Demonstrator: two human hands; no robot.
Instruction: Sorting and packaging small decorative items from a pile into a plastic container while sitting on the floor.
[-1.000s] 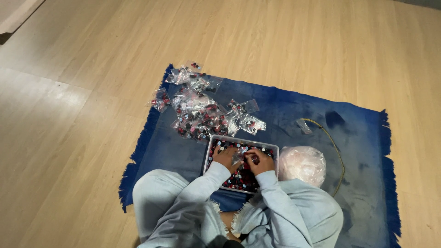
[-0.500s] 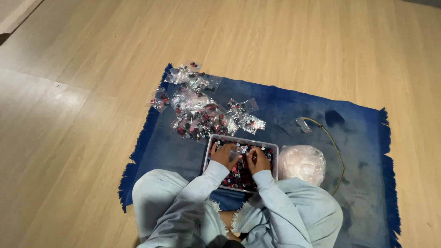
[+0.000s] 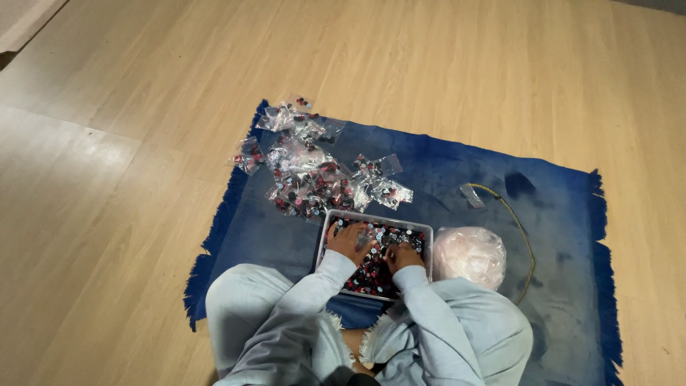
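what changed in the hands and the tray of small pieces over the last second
Little changed. Both hands stayed in the grey tray of small red, black and pale pieces: left hand, right hand, with only slight shifts of the fingers. Whether either took hold of a piece is too small to tell. The pile of filled clear bags and the crumpled plastic bag stayed put.

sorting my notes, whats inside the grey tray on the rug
The grey tray holds a heap of small red, black and pale pieces. The left hand and right hand rest in it, covering the pieces beneath them.
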